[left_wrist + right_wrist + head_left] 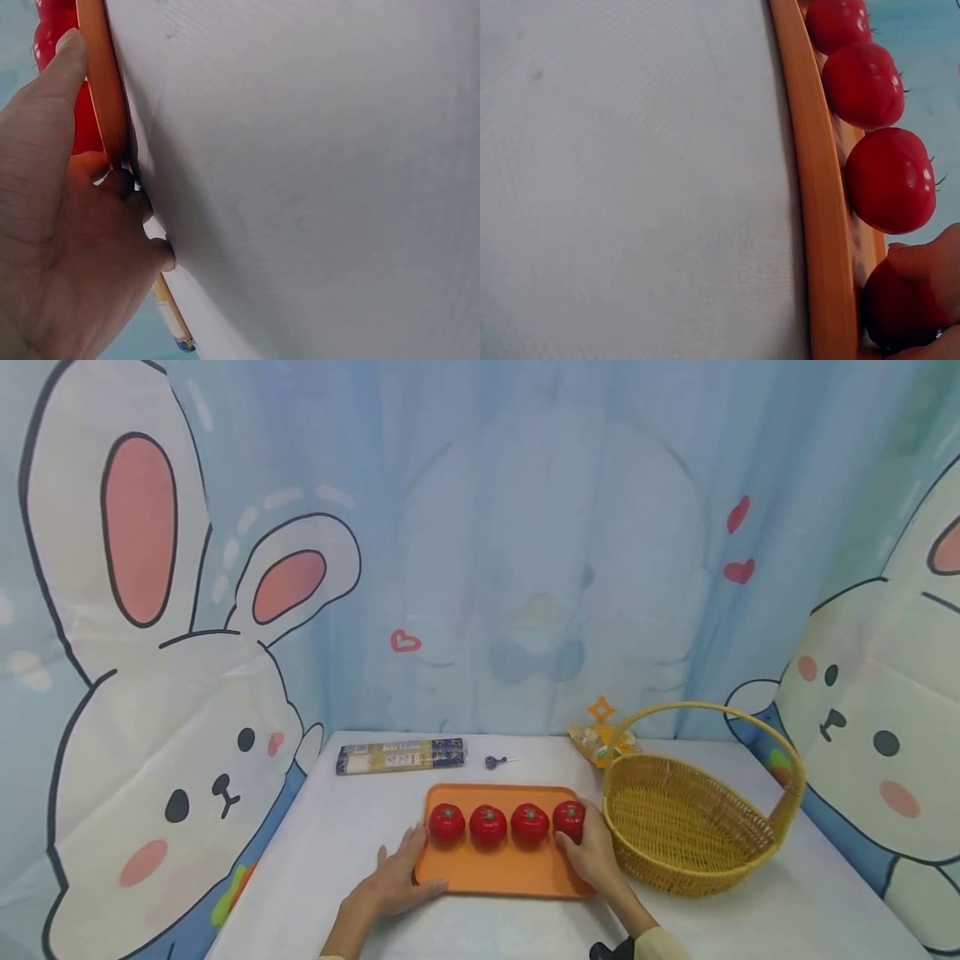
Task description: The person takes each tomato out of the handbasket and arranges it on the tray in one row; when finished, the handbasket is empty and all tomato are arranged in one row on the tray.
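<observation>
An orange tray [498, 878] lies on the white table with several red tomatoes [488, 827] in a row on it. My left hand [392, 877] holds the tray at its near left corner, the thumb along the front rim and the fingers at the left side. In the left wrist view, the left thumb [60, 71] overlaps the tray's rim [105, 82]. At the row's right end, my right hand [592, 852] grips the rightmost tomato [568, 818], its thumb and fingers on either side. That same tomato [896, 307] is partly covered by fingers in the right wrist view.
A yellow wicker basket [690, 814] with a tall handle stands right of the tray, close to my right hand. Behind it lies a yellow packet [596, 743]. Flat printed packages [401, 756] and a small purple object [492, 762] lie behind the tray, before a curtain [480, 568].
</observation>
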The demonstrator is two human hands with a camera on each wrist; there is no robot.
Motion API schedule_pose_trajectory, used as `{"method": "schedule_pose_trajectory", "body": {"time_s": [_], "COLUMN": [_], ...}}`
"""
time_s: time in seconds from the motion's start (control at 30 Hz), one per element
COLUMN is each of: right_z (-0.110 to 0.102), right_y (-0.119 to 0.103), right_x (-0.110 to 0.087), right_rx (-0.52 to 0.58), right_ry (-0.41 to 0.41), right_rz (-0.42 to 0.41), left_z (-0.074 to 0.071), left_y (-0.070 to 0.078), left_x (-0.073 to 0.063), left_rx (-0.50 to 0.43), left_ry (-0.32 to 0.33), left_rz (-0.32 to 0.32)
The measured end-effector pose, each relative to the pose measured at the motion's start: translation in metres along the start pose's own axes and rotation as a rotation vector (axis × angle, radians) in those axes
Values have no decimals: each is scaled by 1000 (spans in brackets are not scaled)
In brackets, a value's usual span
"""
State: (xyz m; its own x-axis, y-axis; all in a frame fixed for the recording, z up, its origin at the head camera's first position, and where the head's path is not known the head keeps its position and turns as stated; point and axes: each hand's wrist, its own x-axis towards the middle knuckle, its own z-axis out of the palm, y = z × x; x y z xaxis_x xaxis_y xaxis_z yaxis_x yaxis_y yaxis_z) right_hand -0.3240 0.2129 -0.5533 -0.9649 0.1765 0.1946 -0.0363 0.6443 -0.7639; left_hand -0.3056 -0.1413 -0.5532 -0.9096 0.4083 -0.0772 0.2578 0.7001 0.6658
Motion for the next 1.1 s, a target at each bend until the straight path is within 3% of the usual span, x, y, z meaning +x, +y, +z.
{"method": "schedule_pose_trajectory", "body": {"time_s": [0.23, 0.53, 0.8, 0.97, 1.1], "right_z": [-1, 1, 4, 10, 11], "right_y": [2, 1, -6, -9, -13], "right_x": [-8, -16, -11, -8, -9], "right_rx": [-7, -30, -29, -26, -36], "right_ry": [-15, 16, -5, -28, -31], "right_rz": [23, -25, -20, 22, 1], "left_z": [2, 2, -18, -26, -33], "left_y": [1, -10, 9, 9, 17], "left_x": [-2, -2, -3, -4, -5], "left_rx": [-17, -34, -16, -34, -32], "left_ry": [-6, 10, -17, -17, -8], "left_rz": [-10, 26, -96, -97, -95]}}
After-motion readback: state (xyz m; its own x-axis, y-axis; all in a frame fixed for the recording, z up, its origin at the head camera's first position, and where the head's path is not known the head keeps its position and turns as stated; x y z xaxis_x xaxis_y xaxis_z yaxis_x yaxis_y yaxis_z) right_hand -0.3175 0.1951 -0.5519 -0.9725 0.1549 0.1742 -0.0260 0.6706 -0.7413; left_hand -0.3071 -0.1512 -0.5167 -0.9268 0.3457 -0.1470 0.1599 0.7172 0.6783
